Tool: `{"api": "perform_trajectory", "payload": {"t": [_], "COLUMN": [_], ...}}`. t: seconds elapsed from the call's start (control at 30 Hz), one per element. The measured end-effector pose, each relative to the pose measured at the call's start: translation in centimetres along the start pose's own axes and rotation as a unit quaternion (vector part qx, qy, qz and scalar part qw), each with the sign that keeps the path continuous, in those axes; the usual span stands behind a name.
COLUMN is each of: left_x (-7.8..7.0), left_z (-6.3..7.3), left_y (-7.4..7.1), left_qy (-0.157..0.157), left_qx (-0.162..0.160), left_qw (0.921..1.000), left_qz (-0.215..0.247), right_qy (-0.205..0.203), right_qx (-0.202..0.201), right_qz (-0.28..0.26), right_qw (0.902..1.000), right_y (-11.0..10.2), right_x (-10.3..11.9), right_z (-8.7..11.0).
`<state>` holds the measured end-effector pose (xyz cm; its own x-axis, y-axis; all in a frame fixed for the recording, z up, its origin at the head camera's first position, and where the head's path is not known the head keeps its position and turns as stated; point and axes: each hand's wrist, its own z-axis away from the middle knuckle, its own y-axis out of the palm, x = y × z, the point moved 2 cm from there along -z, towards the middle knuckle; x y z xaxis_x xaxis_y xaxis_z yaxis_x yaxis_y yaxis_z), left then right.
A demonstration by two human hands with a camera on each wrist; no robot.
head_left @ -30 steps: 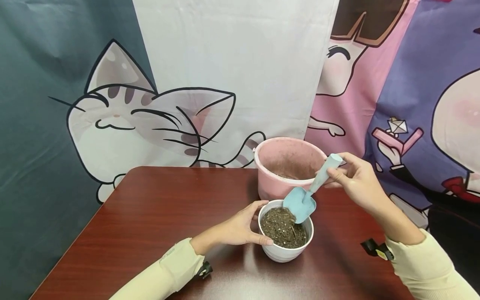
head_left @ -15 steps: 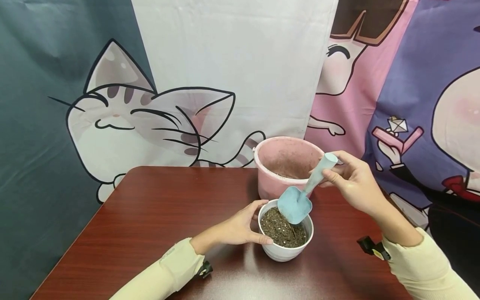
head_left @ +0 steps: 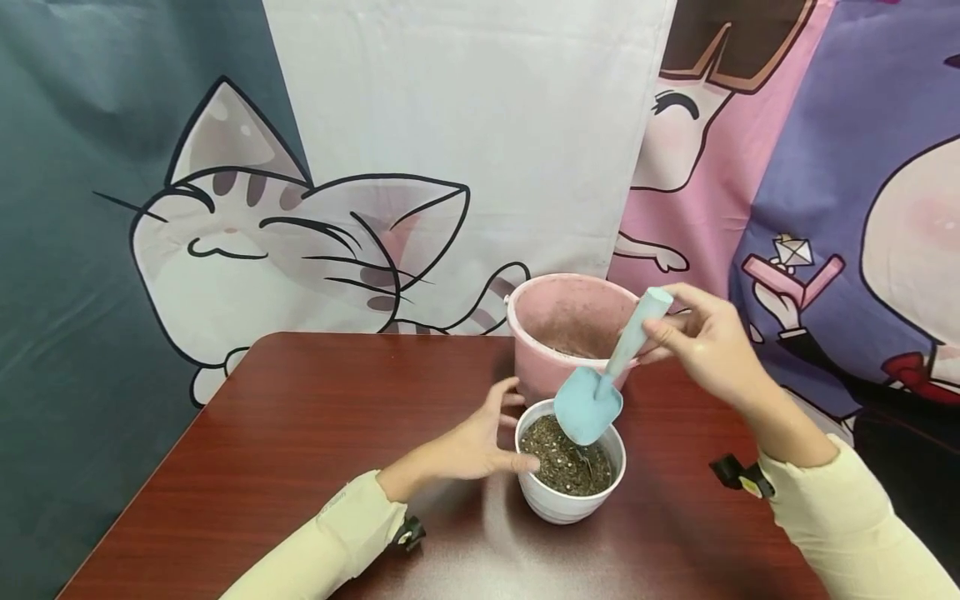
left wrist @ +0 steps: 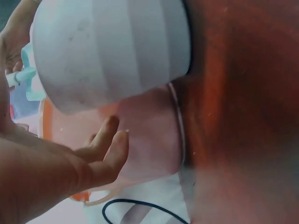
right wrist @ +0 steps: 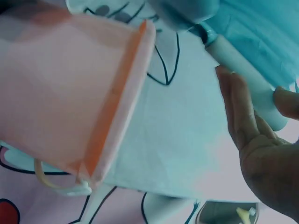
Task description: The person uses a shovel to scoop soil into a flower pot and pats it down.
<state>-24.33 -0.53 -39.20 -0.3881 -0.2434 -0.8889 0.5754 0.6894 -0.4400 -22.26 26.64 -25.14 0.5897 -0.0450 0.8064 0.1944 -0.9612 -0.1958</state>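
Observation:
A white ribbed pot (head_left: 564, 507) stands upright on the table, with dark, white-flecked soil (head_left: 558, 467) inside. My left hand (head_left: 471, 446) is at the pot's left side, fingers spread. Its thumb overlaps the rim in the head view; whether it touches I cannot tell. In the left wrist view the fingers (left wrist: 110, 149) are apart from the pot wall (left wrist: 112, 46). Between thumb and fingers, my right hand (head_left: 708, 342) pinches the handle of a light blue trowel (head_left: 589, 407). The trowel tilts, its blade low over the far side of the pot and hiding part of the soil.
Right behind the pot is a pink bucket (head_left: 543, 367) with soil stains on its inner wall. The glossy red-brown table (head_left: 360, 408) extends to the left. A printed cartoon cloth (head_left: 465, 125) hangs behind the table.
My left fingers have come off the pot and spread upward. The trowel in my right hand has shifted left and slightly up, standing steeper.

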Motion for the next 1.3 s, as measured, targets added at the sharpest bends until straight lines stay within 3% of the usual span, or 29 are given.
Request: {"api": "perform_trajectory", "payload": {"t": [0.13,0.27,0.37,0.43,0.57,0.63,0.73,0.83,0.97,1.17,1.3], "left_x": [-0.4,-0.8,-1.1,-1.3,-1.3,-1.2,-1.1,-0.7,-0.4,-0.5,-0.4], "left_z": [-0.6,-1.8,-3.0,-3.9,-5.6,-6.3,-7.3,-8.0,-8.4,-8.5,-8.5], "left_y": [-1.4,-2.6,-3.4,-3.9,-4.7,-4.9,-5.0,-4.8,-4.5,-4.6,-4.7], "left_qy": [-0.007,-0.013,-0.009,-0.006,-0.008,-0.013,-0.024,-0.036,-0.045,-0.045,-0.049], "left_qx": [-0.052,-0.107,-0.146,-0.166,-0.203,-0.22,-0.237,-0.248,-0.261,-0.264,-0.261], "left_qw": [0.9985,0.9941,0.9892,0.986,0.9788,0.9749,0.9703,0.967,0.9635,0.9626,0.9637], "left_qz": [0.016,0.012,0.012,0.014,0.026,0.034,0.045,0.045,0.04,0.039,0.032], "right_qy": [0.008,-0.019,-0.035,-0.026,0.017,0.052,0.099,0.116,0.106,0.075,0.062], "right_qx": [-0.026,-0.055,-0.091,-0.123,-0.179,-0.188,-0.173,-0.126,-0.071,0.0,0.043], "right_qz": [-0.043,-0.088,-0.134,-0.164,-0.17,-0.126,0.029,0.162,0.21,0.327,0.376], "right_qw": [0.9987,0.9945,0.9861,0.9784,0.9688,0.9726,0.9795,0.972,0.9693,0.942,0.9237], "right_y": [-1.5,-2.6,-3.3,-3.8,-4.5,-4.5,-4.2,-3.4,-2.0,-1.1,-0.8], "right_x": [-0.1,-0.4,-0.9,-1.5,-3.3,-4.7,-6.9,-8.8,-10.7,-12.6,-13.3], "right_z": [-1.5,-3.0,-4.2,-5.1,-6.9,-7.5,-8.3,-8.7,-9.2,-9.5,-9.5]}}
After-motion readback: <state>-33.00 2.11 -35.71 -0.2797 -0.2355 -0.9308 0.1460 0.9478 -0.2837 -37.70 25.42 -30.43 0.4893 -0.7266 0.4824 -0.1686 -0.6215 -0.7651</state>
